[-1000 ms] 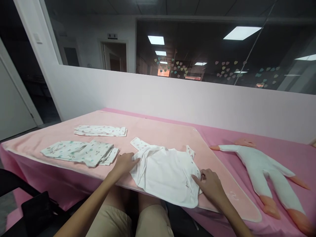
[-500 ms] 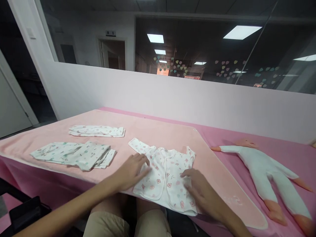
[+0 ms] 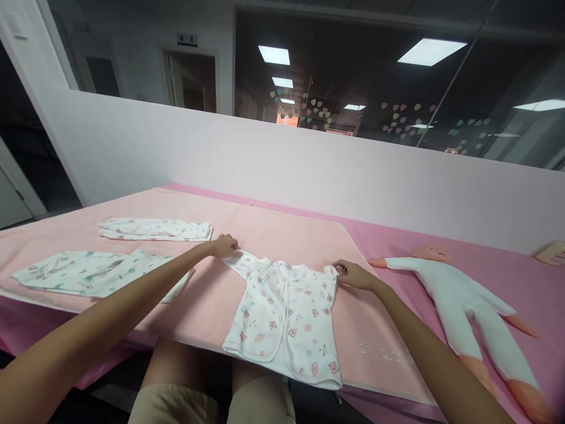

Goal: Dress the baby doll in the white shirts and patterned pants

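Note:
A white baby shirt (image 3: 286,318) with small pink bear prints lies spread front side up, its lower hem hanging slightly over the near edge of the table. My left hand (image 3: 226,245) is closed on the cuff of the sleeve at the left, which is stretched out sideways. At the other side my right hand (image 3: 348,274) pinches the end of the shorter-looking, bunched sleeve. Folded baby pants (image 3: 88,274) with green prints lie left of the shirt, partly covered by my left forearm. Behind them is a folded white printed garment (image 3: 154,229).
A peach blanket (image 3: 273,227) covers the table over a pink cloth (image 3: 375,238). On the right lies a headless-looking doll body (image 3: 468,306) in white, with a separate doll head (image 3: 551,253) at the far right edge. A white wall (image 3: 309,168) with a window stands behind.
Both hands have moved up and away from the shirt's front panels to its two sleeve ends and taken hold of them. The view has shifted slightly.

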Demonstrator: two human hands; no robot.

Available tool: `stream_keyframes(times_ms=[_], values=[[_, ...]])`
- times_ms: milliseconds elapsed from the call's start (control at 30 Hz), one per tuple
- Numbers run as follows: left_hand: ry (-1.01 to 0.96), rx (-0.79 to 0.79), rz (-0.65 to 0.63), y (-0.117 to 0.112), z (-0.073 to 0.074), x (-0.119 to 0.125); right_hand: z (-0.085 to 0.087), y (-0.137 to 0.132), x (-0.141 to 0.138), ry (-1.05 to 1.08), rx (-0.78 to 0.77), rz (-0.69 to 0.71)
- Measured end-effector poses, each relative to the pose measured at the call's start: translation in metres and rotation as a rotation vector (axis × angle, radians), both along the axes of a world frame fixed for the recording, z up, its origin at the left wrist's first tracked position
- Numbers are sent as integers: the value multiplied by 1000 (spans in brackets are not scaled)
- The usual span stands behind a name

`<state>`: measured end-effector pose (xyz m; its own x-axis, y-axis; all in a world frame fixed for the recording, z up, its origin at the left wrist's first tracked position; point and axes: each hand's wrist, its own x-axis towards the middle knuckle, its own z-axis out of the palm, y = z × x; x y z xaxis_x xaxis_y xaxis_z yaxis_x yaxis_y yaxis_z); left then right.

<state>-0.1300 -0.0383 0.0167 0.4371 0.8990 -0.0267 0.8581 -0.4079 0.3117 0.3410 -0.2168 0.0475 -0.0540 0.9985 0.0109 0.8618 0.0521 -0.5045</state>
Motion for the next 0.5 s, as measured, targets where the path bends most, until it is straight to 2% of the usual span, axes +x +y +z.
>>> stream_keyframes(times_ms=[133,267,400,500], values=[[-8,-77,-91,8,7,-18,9,-4,9,18,7,11],[-49,-25,-34,10,17,-40,15,-30,34,206,97,-98],[-74,105,49,13,20,-50,1,-59,67,391,132,-295],[-25,153,125,15,15,-46,-17,-75,84,418,180,-437]])
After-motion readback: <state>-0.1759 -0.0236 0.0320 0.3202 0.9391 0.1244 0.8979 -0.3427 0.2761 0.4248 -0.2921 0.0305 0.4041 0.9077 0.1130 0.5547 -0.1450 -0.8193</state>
